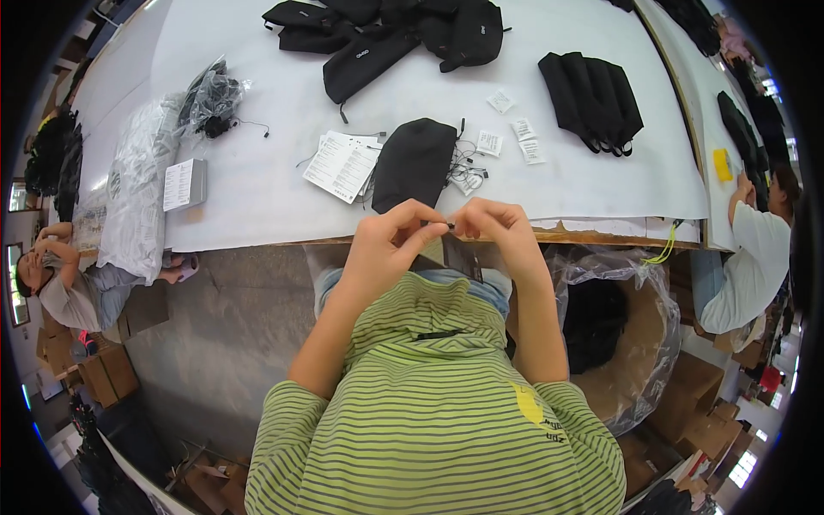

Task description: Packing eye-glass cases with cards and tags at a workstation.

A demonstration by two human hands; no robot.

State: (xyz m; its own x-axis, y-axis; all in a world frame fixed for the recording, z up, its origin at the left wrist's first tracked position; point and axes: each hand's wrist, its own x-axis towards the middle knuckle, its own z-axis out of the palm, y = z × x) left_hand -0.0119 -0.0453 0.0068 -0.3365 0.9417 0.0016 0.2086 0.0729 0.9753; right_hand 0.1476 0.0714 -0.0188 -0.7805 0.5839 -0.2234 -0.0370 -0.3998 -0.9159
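Observation:
Just past the table's near edge, my left hand [396, 240] and my right hand [498, 230] meet fingertip to fingertip. Both pinch a tiny black piece [451, 226], too small to name for certain; it resembles the plugs on the black tag strings. Beneath the fingers hangs something flat and dark [464, 257], partly hidden by my hands. Right beyond them lies a black fabric pouch [416, 163] on the white table. Black tag strings [468, 163] are tangled at its right side, and a stack of white printed cards [342, 167] lies at its left.
Several small white packets [524, 129] lie right of the strings. Black bags are piled at the far side [369, 60] and right [592, 99]. Clear plastic wrap [142, 180] and a card stack [184, 184] sit left. A plastic-lined bin [657, 335] stands below right. People sit at both sides.

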